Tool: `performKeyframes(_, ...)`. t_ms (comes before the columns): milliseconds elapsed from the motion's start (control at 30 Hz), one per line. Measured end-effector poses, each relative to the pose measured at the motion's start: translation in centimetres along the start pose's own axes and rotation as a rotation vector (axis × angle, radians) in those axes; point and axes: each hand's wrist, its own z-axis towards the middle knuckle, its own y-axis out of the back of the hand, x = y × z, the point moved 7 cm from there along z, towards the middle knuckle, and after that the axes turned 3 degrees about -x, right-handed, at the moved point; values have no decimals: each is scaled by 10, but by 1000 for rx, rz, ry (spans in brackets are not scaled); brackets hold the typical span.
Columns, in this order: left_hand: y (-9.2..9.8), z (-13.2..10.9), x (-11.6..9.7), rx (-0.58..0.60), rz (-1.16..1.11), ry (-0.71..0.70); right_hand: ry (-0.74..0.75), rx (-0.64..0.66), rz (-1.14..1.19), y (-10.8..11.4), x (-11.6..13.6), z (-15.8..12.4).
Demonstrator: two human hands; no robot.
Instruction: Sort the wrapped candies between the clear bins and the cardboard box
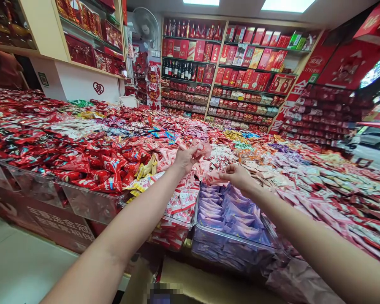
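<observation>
My left hand (186,158) is closed on a pink packet (204,147) above the bins, near the middle of the view. To its right and a little lower, my right hand (237,175) pinches another small pink packet (213,177) by its end. Beneath my right hand is a clear bin (231,236) filled with purple packets (240,207). White and pink packets with a cartoon print (184,197) fill the bin beside it, below my left hand.
Red packets (110,169) are heaped in clear bins at the left. An open cardboard box (190,278) sits below the front edge. Pale packets (329,177) spread over the right side. Shelves (226,63) of bottles and red boxes stand behind, with a fan (145,25) nearby.
</observation>
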Motion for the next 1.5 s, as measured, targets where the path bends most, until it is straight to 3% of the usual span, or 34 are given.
performKeyframes(133,1,2,-1,11,-3,-16,133,-26,-389,-12,1,0)
performKeyframes(233,1,2,0,22,15,-13,252,29,-680,-21,8,-4)
performKeyframes(367,-2,-2,3,38,48,6,305,96,-848,-24,12,-6)
performKeyframes(433,-4,-4,3,66,69,16,290,74,-838,-16,15,-2)
performKeyframes(500,-6,-6,5,106,97,34,259,-28,-708,-2,22,3)
performKeyframes(600,-9,-9,7,159,128,62,218,-140,-225,18,34,10)
performKeyframes(667,-12,-11,9,199,142,73,182,-86,89,18,41,13)
performKeyframes(767,-18,-16,13,272,165,91,102,109,261,4,45,13)
performKeyframes(867,-22,-20,14,314,176,106,48,198,285,-4,42,9)
performKeyframes(1067,-22,-19,9,278,129,98,48,47,258,8,37,7)
performKeyframes(1233,-15,-11,4,169,74,62,95,18,95,14,40,2)
performKeyframes(1367,-6,-1,-1,62,26,3,176,142,-171,12,34,-5)
performKeyframes(1500,-3,3,3,44,15,-6,279,308,-452,-6,28,-16)
